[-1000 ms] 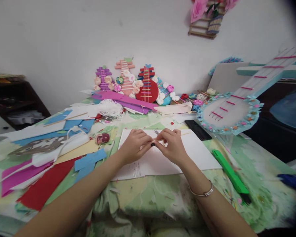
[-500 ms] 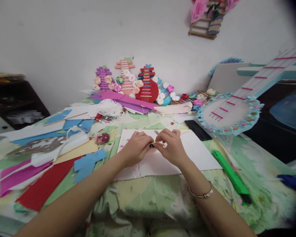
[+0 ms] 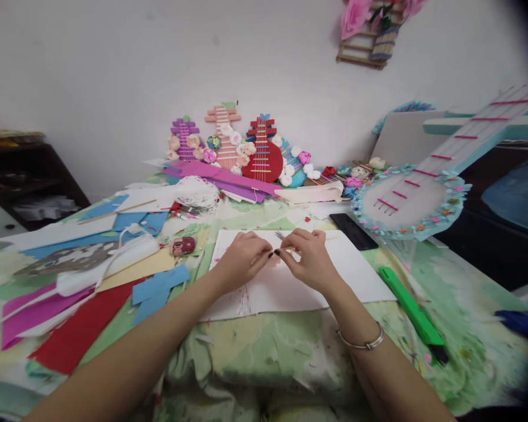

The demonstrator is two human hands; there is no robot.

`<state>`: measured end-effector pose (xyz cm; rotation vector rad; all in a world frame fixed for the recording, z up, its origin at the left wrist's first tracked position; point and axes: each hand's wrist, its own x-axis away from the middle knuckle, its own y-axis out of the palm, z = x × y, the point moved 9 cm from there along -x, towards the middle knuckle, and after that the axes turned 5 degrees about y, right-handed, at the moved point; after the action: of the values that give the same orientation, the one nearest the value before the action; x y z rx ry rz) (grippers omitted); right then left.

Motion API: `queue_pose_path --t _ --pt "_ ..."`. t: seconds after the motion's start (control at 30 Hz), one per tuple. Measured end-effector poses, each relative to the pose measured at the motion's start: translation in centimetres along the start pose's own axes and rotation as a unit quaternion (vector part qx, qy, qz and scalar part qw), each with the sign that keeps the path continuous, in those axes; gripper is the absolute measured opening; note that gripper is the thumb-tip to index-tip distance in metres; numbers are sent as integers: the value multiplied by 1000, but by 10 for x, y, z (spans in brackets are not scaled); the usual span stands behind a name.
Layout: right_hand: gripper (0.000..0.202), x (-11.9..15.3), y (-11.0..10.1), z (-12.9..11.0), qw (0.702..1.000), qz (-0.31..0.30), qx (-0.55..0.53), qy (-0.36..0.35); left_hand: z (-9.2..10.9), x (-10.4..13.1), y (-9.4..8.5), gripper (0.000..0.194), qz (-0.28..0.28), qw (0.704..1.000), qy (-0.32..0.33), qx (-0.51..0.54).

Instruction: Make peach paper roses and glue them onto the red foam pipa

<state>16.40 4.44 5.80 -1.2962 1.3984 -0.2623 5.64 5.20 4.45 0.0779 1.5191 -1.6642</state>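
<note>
My left hand point(image 3: 245, 260) and my right hand point(image 3: 308, 258) meet above a white sheet of paper point(image 3: 352, 281), fingertips almost touching. Thumb and fingers of the left are pinched together; whatever is between them is too small to name. A thin pale stick point(image 3: 332, 238) runs through the closed fingers of the right hand, its end showing past the knuckles. Just behind the fingers a grey metal tip point(image 3: 279, 235) shows, the rest of it hidden. Small pink marks and scraps lie on the paper's left part.
A green utility knife point(image 3: 411, 305) and a black phone point(image 3: 353, 231) lie to the right. Coloured paper strips, including a red one point(image 3: 85, 325), cover the left. Small decorated model instruments point(image 3: 261, 158) stand along the wall; a larger pale-blue one point(image 3: 409, 202) leans at right.
My fingertips have drawn slightly apart and shifted, so both dark thumbnails now show. The right wrist has moved a little to the right. Things on the table stay put.
</note>
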Motion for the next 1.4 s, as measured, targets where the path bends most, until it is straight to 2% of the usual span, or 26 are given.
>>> queue_pose_path --t 0.23,0.4,0.57,0.8,1.0,1.4 --pt "13 0 -1 -1 1000 13 -4 -6 -1 0 -6 14 32 999 -9 24" --pt "12 0 -4 -5 1000 19 -8 -19 -12 1 -7 11 43 992 -70 101" --pt "10 0 -4 -5 1000 18 -14 -19 -20 3 -3 12 18 977 -132 167" --pt "10 -1 -3 -3 1000 19 -11 -11 -22 3 -3 13 8 968 -167 186" --pt "8 0 -7 -1 999 36 -18 -2 -21 3 -11 15 49 970 -163 174" --pt "12 2 -3 -3 999 43 -6 -9 -27 3 1 14 -8 966 -186 179"
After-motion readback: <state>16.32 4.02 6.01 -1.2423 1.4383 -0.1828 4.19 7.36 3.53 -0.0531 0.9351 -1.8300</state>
